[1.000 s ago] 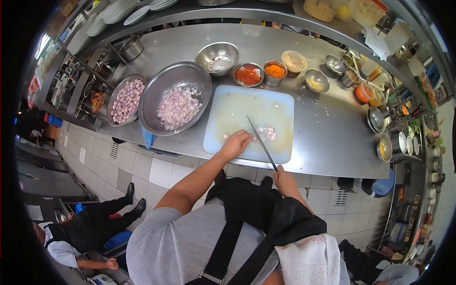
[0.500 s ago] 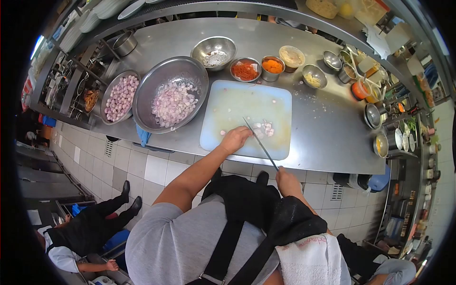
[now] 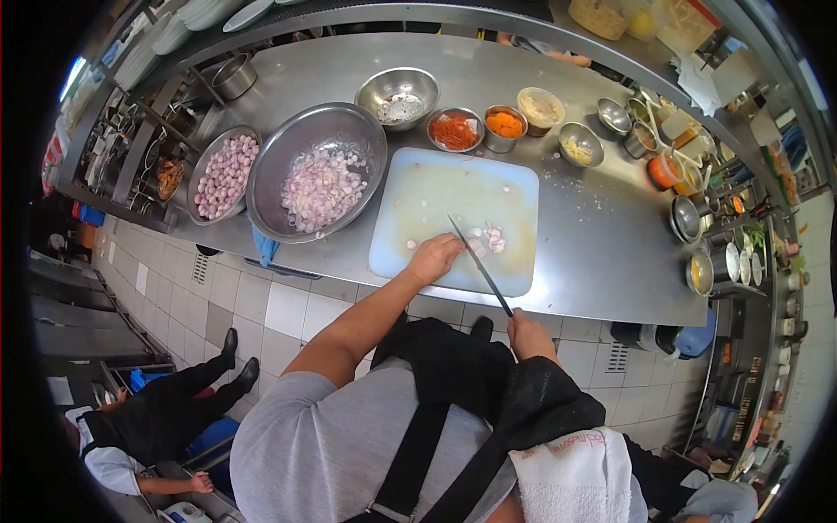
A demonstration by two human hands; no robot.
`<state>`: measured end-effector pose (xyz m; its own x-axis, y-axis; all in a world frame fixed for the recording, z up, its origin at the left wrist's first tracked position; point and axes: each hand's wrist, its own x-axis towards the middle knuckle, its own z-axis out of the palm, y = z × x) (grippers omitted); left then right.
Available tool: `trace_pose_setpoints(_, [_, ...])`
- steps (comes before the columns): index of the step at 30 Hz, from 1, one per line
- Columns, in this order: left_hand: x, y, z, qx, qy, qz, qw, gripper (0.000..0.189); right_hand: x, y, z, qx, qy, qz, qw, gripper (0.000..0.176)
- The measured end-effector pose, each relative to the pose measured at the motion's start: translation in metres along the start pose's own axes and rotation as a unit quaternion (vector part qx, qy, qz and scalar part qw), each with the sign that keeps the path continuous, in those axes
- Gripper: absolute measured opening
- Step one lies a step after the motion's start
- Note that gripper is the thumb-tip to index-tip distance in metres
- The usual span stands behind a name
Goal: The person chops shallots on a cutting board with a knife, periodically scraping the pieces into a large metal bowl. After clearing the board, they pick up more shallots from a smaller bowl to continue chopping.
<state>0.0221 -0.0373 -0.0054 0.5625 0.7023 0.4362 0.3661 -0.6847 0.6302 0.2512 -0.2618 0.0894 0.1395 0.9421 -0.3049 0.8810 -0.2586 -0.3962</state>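
Note:
My left hand (image 3: 436, 258) rests curled on the near part of a white cutting board (image 3: 436, 196), holding down a shallot that it mostly hides. My right hand (image 3: 527, 334) grips the handle of a long knife (image 3: 478, 261), whose blade angles up across the board just right of my left hand. A small pile of cut shallot pieces (image 3: 488, 238) lies right of the blade. A big steel bowl of sliced shallots (image 3: 318, 183) stands left of the board, with a smaller bowl of whole peeled shallots (image 3: 225, 174) beyond it.
Small steel bowls of chopped red (image 3: 454, 131), orange (image 3: 505, 125) and pale ingredients (image 3: 539, 108) line the counter behind the board. Pots and containers (image 3: 697, 218) crowd the right end. A person in black (image 3: 166, 414) sits on the floor at lower left.
The knife blade and my left hand have shifted slightly on the board while cutting. The view has moved a little.

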Motion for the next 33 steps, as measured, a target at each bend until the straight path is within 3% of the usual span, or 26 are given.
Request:
trace_pose_setpoints(3, [0.0,0.001,0.0,0.001,0.009,0.012,1.0,0.01,0.008,0.013,0.029,0.027,0.007,-0.01,1.0,0.027])
trace_pose_setpoints(9, [-0.003,-0.004,0.003,0.0,0.011,0.005,1.0,0.01,-0.005,-0.002,-0.009,-0.005,-0.029,0.016,0.999,0.029])
trace_pose_setpoints(13, [-0.005,0.0,0.005,0.008,0.024,0.013,1.0,0.009,0.011,0.017,0.029,0.015,-0.008,0.004,1.0,0.025])
trace_pose_setpoints(18, [-0.002,-0.004,0.003,0.0,0.022,0.015,1.0,0.01,-0.004,-0.001,-0.012,0.032,-0.016,0.007,0.999,0.022])
trace_pose_setpoints(26, [-0.003,-0.003,0.006,0.001,0.036,0.021,0.999,0.009,-0.022,0.015,-0.008,0.018,-0.047,0.031,0.998,0.022])
trace_pose_setpoints(33, [-0.003,0.002,0.0,0.0,0.025,0.006,1.0,0.011,0.033,0.018,0.028,0.051,-0.003,-0.04,0.998,0.023])
